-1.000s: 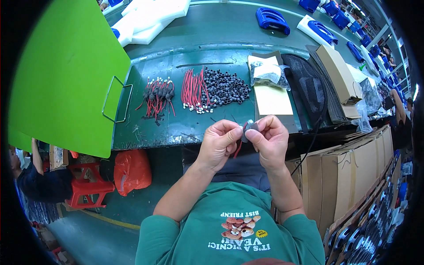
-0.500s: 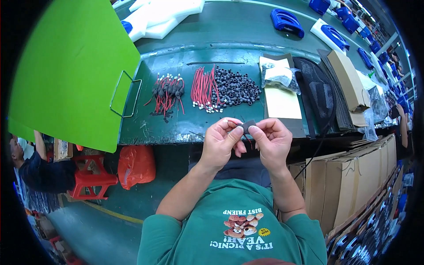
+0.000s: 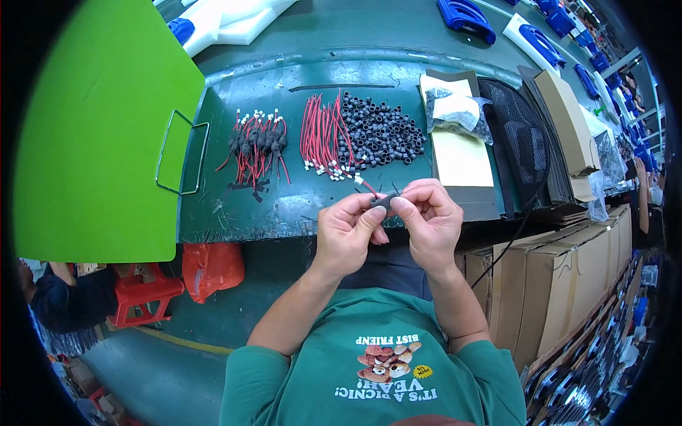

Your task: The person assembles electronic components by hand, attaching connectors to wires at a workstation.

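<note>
My left hand [image 3: 348, 234] has its thumb and fingers pinched shut on the small black sleeve [image 3: 387, 201], held in the air just in front of the green bench edge [image 3: 284, 227]. My right hand [image 3: 430, 224] is closed on its other end, where the red wire [image 3: 368, 186] with its white plug sticks out. If either pinch loosens, I think the sleeve could slide off and drop down between me and the bench.

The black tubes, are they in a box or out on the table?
Out. The black tubes lie in a loose heap on the green table, beside red wires.
</note>
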Action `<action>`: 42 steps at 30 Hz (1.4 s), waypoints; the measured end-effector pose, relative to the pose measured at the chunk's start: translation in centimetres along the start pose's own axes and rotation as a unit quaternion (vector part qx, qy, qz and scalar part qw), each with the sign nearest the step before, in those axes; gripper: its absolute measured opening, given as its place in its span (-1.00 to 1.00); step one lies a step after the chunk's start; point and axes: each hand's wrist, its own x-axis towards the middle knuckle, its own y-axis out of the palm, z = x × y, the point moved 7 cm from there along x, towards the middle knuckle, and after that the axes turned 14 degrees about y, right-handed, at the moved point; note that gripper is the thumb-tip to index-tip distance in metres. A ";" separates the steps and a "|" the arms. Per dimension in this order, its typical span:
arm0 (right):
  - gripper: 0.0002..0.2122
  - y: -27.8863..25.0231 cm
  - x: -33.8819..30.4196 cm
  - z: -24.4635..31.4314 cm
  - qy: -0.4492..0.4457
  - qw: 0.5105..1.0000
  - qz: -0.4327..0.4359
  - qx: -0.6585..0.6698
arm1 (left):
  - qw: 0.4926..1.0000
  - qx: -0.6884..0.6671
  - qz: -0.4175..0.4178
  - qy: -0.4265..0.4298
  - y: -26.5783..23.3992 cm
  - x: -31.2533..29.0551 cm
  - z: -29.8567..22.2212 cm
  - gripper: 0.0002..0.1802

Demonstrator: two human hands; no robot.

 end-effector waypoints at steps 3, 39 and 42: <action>-0.93 0.5 0.0 -0.9 0.056 0.996 0.021 0.070 | 1.000 0.015 -0.004 0.024 0.6 0.0 -0.7 -0.77; -0.94 0.3 -0.6 -2.7 0.171 0.922 0.210 0.276 | 0.986 -0.108 0.065 -0.112 3.4 -2.1 0.4 -0.77; -0.95 1.2 -0.7 -2.6 0.223 0.917 0.195 0.269 | 0.981 -0.121 0.076 -0.130 2.7 -1.9 0.1 -0.76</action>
